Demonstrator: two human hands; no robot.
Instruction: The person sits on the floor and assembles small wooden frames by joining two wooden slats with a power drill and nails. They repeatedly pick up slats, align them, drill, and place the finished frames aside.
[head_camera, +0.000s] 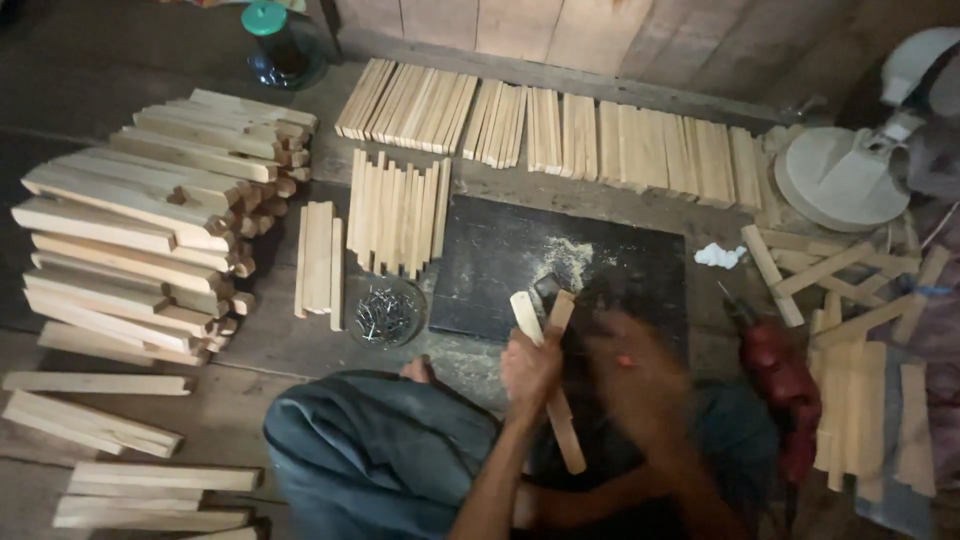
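Biggest thing near you: the tall stack of pale sawn timber blocks (150, 230), well off to the left of your left hand (530, 368). Rows of thin light wooden slats (560, 130) lie beyond both hands. The black square board (500, 262), dusted with sawdust, sits just ahead of that hand. The red power drill (775, 365) lies right of your right hand (640, 375). A round dish of dark nails (385, 313) sits just left of the left hand.

Left hand is clenched around two narrow pale wooden strips (555, 400), held crossed over the board's near edge. Right hand is motion-blurred; can't tell whether it grips anything.

Risks: your fingers are close to the joint, so a mistimed blow would land on them. The strips rest on nothing solid, so they could twist or split.
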